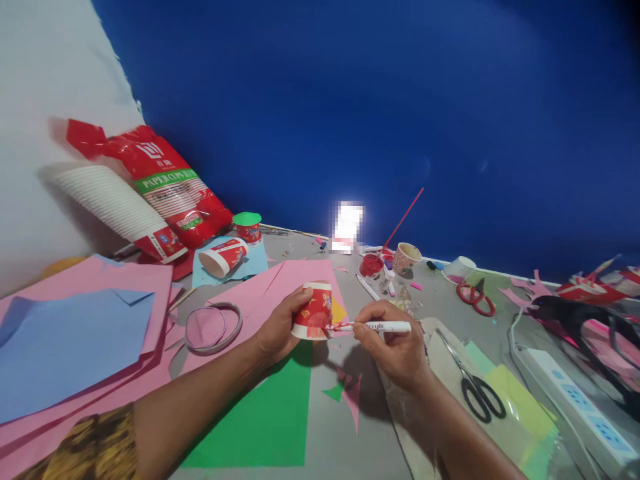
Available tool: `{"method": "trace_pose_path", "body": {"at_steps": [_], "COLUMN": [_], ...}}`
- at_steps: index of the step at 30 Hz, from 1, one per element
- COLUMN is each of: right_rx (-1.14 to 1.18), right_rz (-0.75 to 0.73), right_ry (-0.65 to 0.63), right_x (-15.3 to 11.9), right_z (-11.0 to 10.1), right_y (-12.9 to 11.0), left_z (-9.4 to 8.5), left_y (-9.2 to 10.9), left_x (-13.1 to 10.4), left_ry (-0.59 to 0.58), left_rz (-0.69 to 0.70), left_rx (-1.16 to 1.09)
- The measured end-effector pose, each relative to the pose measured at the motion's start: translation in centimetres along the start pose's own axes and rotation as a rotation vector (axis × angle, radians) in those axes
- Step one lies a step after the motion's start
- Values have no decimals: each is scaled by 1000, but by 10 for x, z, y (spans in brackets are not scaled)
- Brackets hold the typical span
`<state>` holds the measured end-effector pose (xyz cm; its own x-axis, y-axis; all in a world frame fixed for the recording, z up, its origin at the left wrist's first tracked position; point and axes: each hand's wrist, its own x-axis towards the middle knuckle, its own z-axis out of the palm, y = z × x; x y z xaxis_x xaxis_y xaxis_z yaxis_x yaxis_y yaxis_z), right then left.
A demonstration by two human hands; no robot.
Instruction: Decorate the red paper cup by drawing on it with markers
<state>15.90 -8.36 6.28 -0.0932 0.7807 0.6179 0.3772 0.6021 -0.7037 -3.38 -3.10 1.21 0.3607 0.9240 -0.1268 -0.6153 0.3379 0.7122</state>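
Note:
A red patterned paper cup (315, 310) is held upside down by my left hand (281, 325), fingers wrapped round its left side, its white rim at the bottom. My right hand (395, 343) grips a white acrylic marker (385, 327) lying nearly level. The marker's tip meets the cup's lower right side, near the rim. Beneath the left forearm lies green paper (265, 420), and small pink (353, 400) and green scraps (334, 392) rest below the cup.
Stacked cups (113, 207) and a red cup bag (170, 180) lean at left. Black-handled scissors (483, 398), red-handled scissors (475, 299) and a power strip (580, 400) lie at right. A red paint jar (371, 265) stands behind the hands.

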Motion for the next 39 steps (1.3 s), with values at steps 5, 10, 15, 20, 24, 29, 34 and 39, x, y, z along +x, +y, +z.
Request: {"method": "trace_pose_path", "body": {"at_steps": [5,10,15,20,24,29,34,39], "right_rx": [17,13,26,45,21,-35,-21,-20], "right_rz": [-1,-9,4,0,-22,-49,-42,-22], "right_ry": [-63,-28,-86,-52,-89,-130,-155,-173], "right_x": [0,0,0,-1,-2,-1,-1,-1], "right_z": [0,0,-1,0,2,2,2,3], "right_y": [0,0,-1,0,-1,-3,-2,-2], "left_z": [-1,-2,-3,-2,-1,4,7,5], "left_y": [0,-2,-3,-2,-3,-2,1,0], "left_x": [0,1,1,-1,-2,-4,-5,-4], "left_ry": [3,-4,12,-10,-9,35,53,53], "left_rz": [-7,19,42,33,43,58,71,77], "left_rx": [13,34,60,57,76,127,169,191]}}
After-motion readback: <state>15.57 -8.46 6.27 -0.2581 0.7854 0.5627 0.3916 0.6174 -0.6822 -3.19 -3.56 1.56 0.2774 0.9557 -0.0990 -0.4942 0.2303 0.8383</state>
